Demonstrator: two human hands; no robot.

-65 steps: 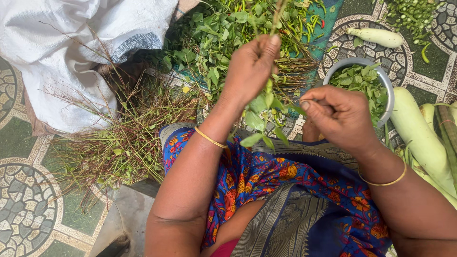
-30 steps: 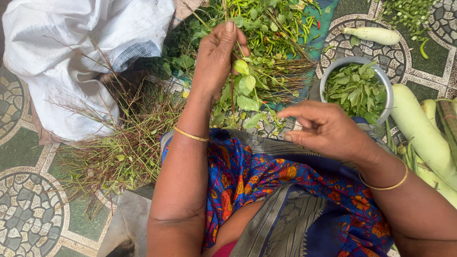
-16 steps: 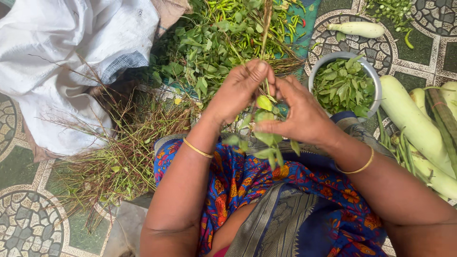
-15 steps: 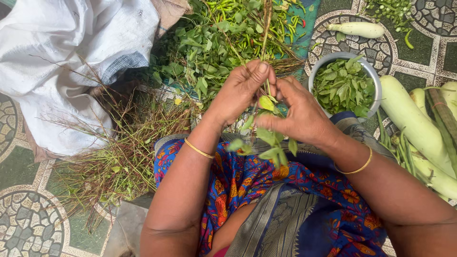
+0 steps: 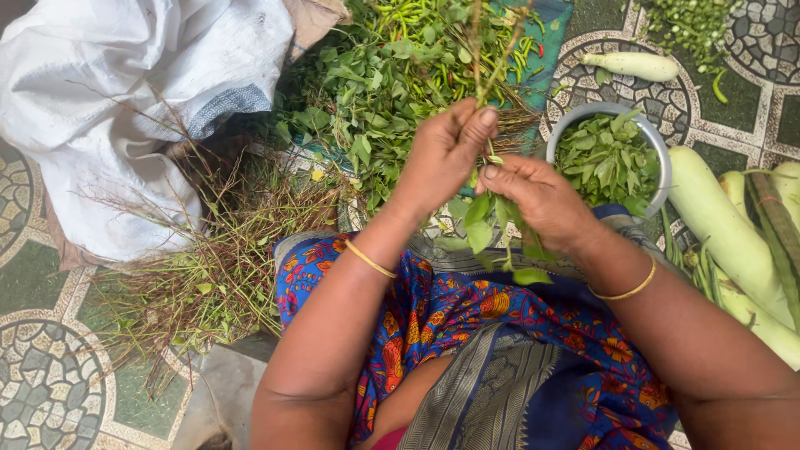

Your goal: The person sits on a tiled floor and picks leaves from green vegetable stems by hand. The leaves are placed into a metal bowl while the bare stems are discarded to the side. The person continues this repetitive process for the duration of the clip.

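A big white sack (image 5: 125, 100) fills the ten o'clock corner of the patterned tile floor (image 5: 42, 392). At twelve o'clock lies a heap of leafy greens (image 5: 383, 75), and at eight o'clock a loose pile of stripped stems (image 5: 208, 267). Pale green gourds (image 5: 721, 225) lie at three o'clock. Just inside them, at two o'clock, stands a steel bowl (image 5: 658, 150) filled with picked leaves (image 5: 604, 158). At the centre, the left hand (image 5: 446, 154) pinches a leafy sprig (image 5: 492, 217) near its top, fingers closed tight on the stalk. The right hand (image 5: 542, 200), touching the left, curls around the sprig lower down; its fingers seem to grip the leaves, though the fingertips are partly hidden.
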